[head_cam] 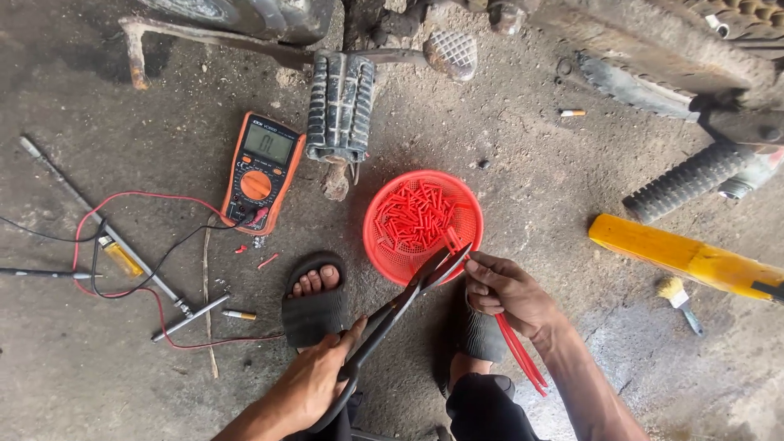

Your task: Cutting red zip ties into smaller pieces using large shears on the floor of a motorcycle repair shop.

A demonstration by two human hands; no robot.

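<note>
Seen from above, the left hand (314, 382) grips the handles of long black shears (392, 314), whose blades part just over the near rim of a red mesh basket (469, 214) on the concrete floor. The right hand (502, 290), closed, holds red tubing (518, 355) with its end between the blades. Short red cut pieces (412, 216) fill the basket. Left of the basket lies an orange multimeter (261, 170); right of it, a yellow bar (686, 257).
</note>
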